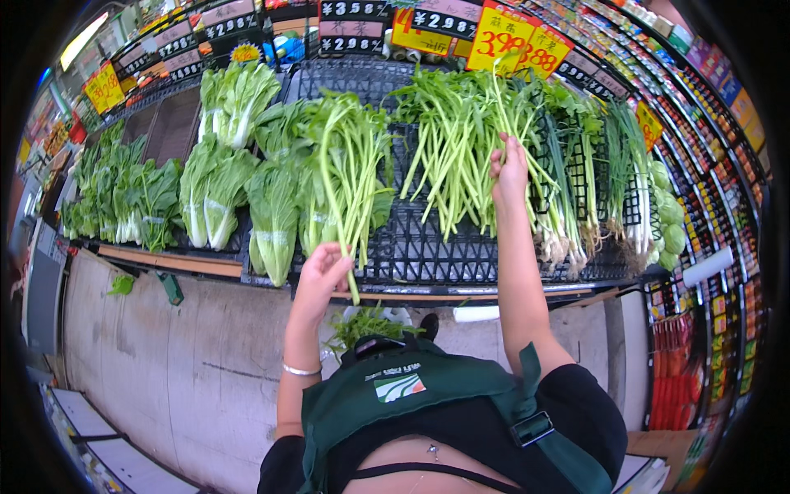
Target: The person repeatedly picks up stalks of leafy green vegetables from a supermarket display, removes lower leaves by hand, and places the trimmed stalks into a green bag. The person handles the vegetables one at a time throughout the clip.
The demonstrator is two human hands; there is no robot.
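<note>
My left hand [327, 268] grips the lower end of a long leafy green stalk [327, 179]. That stalk lies over a loose bunch of similar stems [367, 179] at the middle of the display. Farther right, my right hand [511, 167] is raised over a wide pile of long-stemmed greens [453, 154]. Between its fingers is a single pale green stem [498, 99], its tip pointing up toward the price signs. Black plastic crates [419, 262] support the greens and show between the two piles.
Tied leafy cabbages [268, 238] and bundled dark greens [157, 210] lie left. Spring onions [571, 228] and round cabbages [669, 216] are at right. Price signs [494, 37] line the back. Trimmed leaves [370, 327] fill a white container below. A green object [171, 289] lies on the floor.
</note>
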